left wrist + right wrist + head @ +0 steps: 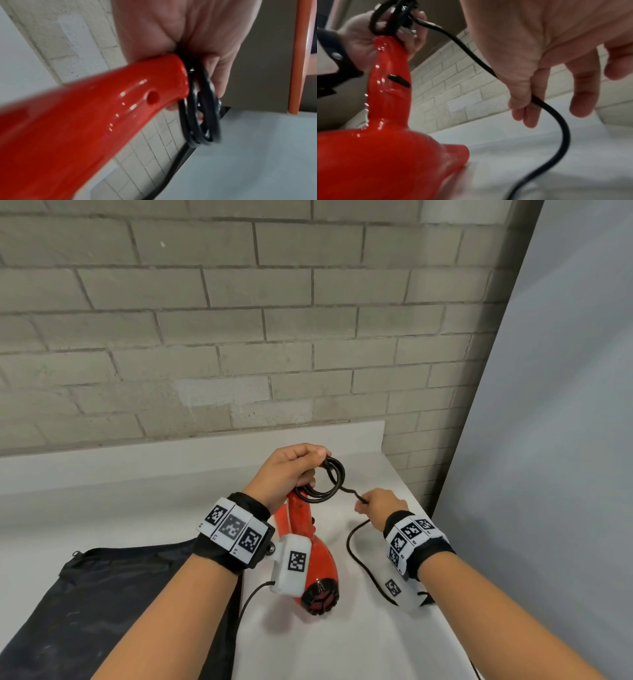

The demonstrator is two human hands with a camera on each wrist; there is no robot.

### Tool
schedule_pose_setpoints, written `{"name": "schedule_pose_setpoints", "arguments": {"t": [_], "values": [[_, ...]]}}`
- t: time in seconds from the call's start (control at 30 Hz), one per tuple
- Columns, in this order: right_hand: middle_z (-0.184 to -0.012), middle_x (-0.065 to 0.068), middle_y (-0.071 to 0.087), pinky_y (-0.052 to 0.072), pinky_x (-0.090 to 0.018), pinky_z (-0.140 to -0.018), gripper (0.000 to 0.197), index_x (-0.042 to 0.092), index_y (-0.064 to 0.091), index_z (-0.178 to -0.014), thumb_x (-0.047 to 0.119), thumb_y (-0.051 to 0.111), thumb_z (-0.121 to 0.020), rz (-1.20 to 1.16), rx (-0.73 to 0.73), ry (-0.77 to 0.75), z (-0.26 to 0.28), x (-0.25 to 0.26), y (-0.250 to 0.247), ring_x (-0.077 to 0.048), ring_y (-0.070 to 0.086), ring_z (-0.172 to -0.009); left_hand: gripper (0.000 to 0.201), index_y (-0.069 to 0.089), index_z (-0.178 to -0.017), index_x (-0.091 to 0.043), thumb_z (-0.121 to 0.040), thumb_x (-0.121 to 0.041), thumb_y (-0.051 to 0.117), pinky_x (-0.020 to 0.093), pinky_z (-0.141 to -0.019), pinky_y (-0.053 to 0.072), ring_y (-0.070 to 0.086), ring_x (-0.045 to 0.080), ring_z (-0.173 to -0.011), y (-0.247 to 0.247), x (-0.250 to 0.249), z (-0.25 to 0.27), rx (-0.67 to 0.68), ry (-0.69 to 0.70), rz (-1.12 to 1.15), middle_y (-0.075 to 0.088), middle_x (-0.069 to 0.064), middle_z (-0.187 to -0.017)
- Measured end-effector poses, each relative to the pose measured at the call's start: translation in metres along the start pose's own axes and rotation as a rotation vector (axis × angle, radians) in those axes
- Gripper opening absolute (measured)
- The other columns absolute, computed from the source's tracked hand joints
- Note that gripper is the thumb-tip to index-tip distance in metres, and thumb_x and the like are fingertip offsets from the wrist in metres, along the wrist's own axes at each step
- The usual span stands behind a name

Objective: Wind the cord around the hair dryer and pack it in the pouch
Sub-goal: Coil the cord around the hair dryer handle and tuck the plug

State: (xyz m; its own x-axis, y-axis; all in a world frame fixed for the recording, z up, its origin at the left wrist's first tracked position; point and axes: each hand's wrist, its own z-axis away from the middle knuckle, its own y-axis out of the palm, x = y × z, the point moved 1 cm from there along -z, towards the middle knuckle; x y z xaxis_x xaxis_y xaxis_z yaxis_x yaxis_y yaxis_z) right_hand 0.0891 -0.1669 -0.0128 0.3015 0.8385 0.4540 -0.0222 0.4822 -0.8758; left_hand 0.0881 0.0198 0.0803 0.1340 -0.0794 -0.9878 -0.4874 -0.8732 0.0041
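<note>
A glossy red hair dryer [317, 559] stands on the white table [137, 508], its handle [96, 108] pointing up and away. My left hand [291, 470] grips the handle's end together with several black cord loops [325, 481], seen as a coil [200, 117] in the left wrist view. From the coil the cord [458, 42] runs right to my right hand [376, 506], which pinches it between thumb and forefinger [522, 105]; the other fingers hang loose. Loose cord [356, 556] trails down over the table. The dark pouch [102, 594] lies flat at the left.
A grey brick wall [239, 320] rises just behind the table. A pale grey panel [565, 440] stands at the right, past the table's right edge [442, 604]. A thin black cable [246, 604] hangs from the left wrist camera.
</note>
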Motion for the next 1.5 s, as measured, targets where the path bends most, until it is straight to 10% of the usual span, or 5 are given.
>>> {"name": "schedule_pose_setpoints", "arguments": {"t": [0.23,0.37,0.53,1.0,1.5], "values": [[-0.137,0.003,0.046,0.030,-0.033,-0.108,0.054,0.031,0.035,-0.135,0.025,0.057,-0.086,-0.114,0.043,-0.373,0.023,0.000,-0.010,-0.017,0.039,-0.129,0.013,0.064,-0.085,-0.014,-0.086,-0.005,0.055,0.014,-0.055,0.045,0.050,0.000,-0.050,-0.002,-0.001,0.001,-0.025,0.011,-0.035,0.063,-0.015,-0.059],[-0.112,0.009,0.057,0.032,-0.011,-0.091,0.030,0.018,0.059,-0.116,0.025,0.043,-0.091,-0.268,-0.022,-0.675,0.043,0.021,-0.025,0.004,0.046,-0.102,0.013,0.066,-0.082,-0.016,-0.083,-0.006,0.059,0.016,-0.055,0.045,0.050,0.003,-0.056,0.000,0.002,0.000,-0.045,0.026,-0.041,0.064,-0.009,-0.069],[-0.065,0.007,0.054,0.037,-0.017,-0.063,0.022,0.016,0.064,-0.084,0.012,0.045,-0.093,-0.372,-0.114,-0.573,0.041,0.027,-0.040,-0.005,0.048,-0.062,0.012,0.061,-0.079,-0.015,-0.082,-0.004,0.059,0.016,-0.054,0.039,0.045,0.000,-0.041,0.004,0.000,0.001,-0.040,0.054,-0.059,0.059,-0.015,-0.052],[-0.096,-0.006,0.070,0.045,-0.045,-0.088,0.019,0.011,0.067,-0.096,0.012,0.050,-0.089,-0.241,-0.562,-0.650,0.063,0.062,-0.085,-0.026,0.060,-0.094,0.016,0.057,-0.076,-0.020,-0.082,-0.006,0.063,0.022,-0.059,0.038,0.047,0.010,-0.061,0.009,-0.003,-0.004,-0.014,0.022,-0.160,0.065,0.003,-0.081],[-0.135,-0.003,0.044,0.026,-0.026,-0.102,0.044,0.021,0.049,-0.125,0.012,0.059,-0.083,-0.260,-0.554,-0.451,0.074,0.022,-0.080,-0.021,0.036,-0.124,0.012,0.070,-0.089,-0.019,-0.081,-0.011,0.065,0.014,-0.054,0.036,0.044,0.002,-0.056,0.020,0.001,-0.005,-0.130,0.007,-0.137,0.062,-0.014,-0.062]]}}
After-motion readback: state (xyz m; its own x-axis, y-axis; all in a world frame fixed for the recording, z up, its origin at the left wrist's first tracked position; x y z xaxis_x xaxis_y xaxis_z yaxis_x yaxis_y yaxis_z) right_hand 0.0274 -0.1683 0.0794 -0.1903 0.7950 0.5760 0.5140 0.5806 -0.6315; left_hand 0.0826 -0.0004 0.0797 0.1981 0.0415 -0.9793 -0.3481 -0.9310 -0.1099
